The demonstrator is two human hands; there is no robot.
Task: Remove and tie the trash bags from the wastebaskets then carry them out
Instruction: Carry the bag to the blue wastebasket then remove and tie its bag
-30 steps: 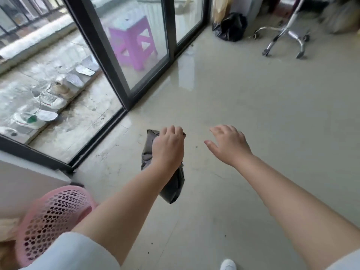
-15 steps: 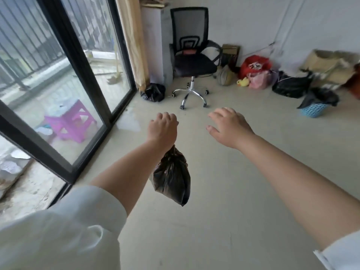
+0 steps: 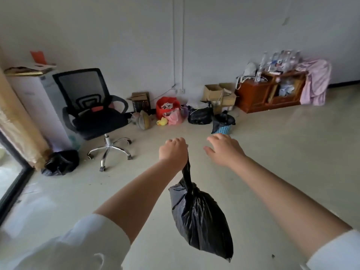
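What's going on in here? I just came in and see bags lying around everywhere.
A person is clearing out trash. Their left hand grips the neck of a tied black trash bag, which hangs above the floor. The right hand is open and holds nothing. Ahead, by the far wall, a blue wastebasket still has its black liner in it. Another black bag lies beside the office chair.

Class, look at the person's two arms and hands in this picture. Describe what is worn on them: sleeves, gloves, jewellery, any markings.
Both forearms are bare. Each arm has a white sleeve pushed up towards the elbow: the left sleeve shows as loose, folded fabric, the right sleeve only as a cuff at the frame's corner. The left hand and right hand wear no gloves, and no rings, watch or bracelets show.
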